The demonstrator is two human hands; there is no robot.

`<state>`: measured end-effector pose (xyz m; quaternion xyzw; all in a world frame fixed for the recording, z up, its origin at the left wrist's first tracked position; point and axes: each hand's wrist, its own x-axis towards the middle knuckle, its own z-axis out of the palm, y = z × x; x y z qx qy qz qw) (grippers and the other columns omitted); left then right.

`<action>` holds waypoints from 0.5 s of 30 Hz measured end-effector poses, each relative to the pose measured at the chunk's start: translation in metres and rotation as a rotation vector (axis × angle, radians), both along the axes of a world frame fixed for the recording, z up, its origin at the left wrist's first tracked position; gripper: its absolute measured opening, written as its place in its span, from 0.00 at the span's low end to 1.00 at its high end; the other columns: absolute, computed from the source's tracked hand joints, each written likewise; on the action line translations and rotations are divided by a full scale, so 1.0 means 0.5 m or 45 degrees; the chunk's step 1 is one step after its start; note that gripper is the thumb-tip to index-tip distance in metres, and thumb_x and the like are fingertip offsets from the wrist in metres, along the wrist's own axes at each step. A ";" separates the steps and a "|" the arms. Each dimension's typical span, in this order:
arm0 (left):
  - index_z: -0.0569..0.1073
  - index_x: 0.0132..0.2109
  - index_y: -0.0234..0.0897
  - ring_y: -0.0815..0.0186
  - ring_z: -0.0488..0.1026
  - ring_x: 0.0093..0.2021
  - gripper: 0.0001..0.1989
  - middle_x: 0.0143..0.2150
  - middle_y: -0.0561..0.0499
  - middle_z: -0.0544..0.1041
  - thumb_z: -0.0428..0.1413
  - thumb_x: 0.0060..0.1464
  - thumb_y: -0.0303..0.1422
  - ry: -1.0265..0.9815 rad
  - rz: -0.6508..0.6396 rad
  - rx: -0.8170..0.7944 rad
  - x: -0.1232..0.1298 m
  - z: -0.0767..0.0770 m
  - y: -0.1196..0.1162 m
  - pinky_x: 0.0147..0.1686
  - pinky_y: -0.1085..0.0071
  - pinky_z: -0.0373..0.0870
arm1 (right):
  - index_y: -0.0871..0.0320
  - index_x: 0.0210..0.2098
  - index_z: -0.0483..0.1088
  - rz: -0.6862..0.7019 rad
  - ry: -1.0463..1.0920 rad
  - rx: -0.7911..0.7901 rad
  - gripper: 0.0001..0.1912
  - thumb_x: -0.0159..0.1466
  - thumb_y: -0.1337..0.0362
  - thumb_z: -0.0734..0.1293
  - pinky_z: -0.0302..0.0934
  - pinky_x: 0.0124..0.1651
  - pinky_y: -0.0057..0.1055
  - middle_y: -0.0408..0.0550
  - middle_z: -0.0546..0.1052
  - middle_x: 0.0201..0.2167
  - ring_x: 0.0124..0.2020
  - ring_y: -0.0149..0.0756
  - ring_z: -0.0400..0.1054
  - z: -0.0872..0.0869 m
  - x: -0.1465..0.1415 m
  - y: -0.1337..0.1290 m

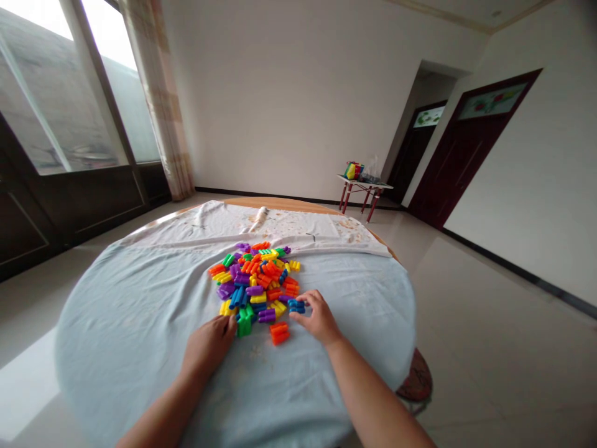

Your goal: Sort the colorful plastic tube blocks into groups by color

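A pile of colourful plastic pieces, orange, purple, yellow, green and blue, lies on the cloth-covered round table [135,311]. My right hand [318,316] is at the pile's right edge, thumb and fingers around a blue piece [296,306]. At the near left edge is my left hand [211,341], its fingertips close to a green piece [244,322] and a yellow piece [226,307]; whether it holds anything is hidden. An orange piece [280,333] sits at the front of the pile, between my hands.
A white patterned cloth [209,221] covers the table's far part. Beyond stands a small table [368,183] with a colourful bag [353,170] on it. A stool [416,378] is partly under the right edge. Windows are at left, doors at right.
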<state>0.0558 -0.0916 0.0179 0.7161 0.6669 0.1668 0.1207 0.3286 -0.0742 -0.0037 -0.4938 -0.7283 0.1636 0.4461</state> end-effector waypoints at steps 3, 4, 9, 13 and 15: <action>0.72 0.31 0.39 0.62 0.73 0.37 0.26 0.37 0.46 0.78 0.35 0.57 0.47 0.031 0.010 -0.024 0.004 0.006 0.000 0.33 0.70 0.60 | 0.57 0.36 0.70 -0.202 -0.045 -0.013 0.16 0.50 0.59 0.74 0.63 0.46 0.37 0.49 0.69 0.37 0.40 0.40 0.65 -0.005 0.019 0.008; 0.72 0.31 0.39 0.61 0.73 0.37 0.26 0.37 0.46 0.78 0.35 0.57 0.47 0.042 0.013 -0.033 0.005 0.007 0.000 0.33 0.70 0.60 | 0.57 0.35 0.70 -0.217 -0.070 -0.043 0.16 0.49 0.59 0.75 0.62 0.46 0.38 0.49 0.69 0.36 0.40 0.40 0.65 -0.007 0.025 0.010; 0.73 0.31 0.39 0.60 0.74 0.37 0.26 0.38 0.46 0.78 0.35 0.57 0.47 0.071 0.022 -0.058 0.005 0.010 0.002 0.33 0.69 0.61 | 0.56 0.36 0.71 -0.127 -0.113 -0.112 0.19 0.45 0.63 0.76 0.59 0.52 0.37 0.50 0.69 0.40 0.46 0.41 0.64 -0.010 0.048 0.010; 0.74 0.32 0.40 0.60 0.74 0.38 0.26 0.38 0.46 0.78 0.36 0.56 0.48 0.063 0.037 -0.062 0.003 0.010 0.002 0.33 0.70 0.62 | 0.56 0.37 0.71 -0.012 -0.158 -0.127 0.16 0.48 0.71 0.71 0.59 0.52 0.36 0.47 0.72 0.40 0.46 0.39 0.65 -0.006 0.059 0.010; 0.74 0.32 0.40 0.60 0.74 0.38 0.26 0.37 0.47 0.78 0.36 0.56 0.48 0.052 0.031 -0.058 0.003 0.012 0.001 0.33 0.70 0.63 | 0.56 0.37 0.71 -0.015 -0.148 -0.135 0.15 0.49 0.71 0.70 0.60 0.50 0.35 0.46 0.74 0.37 0.43 0.38 0.66 -0.006 0.060 0.012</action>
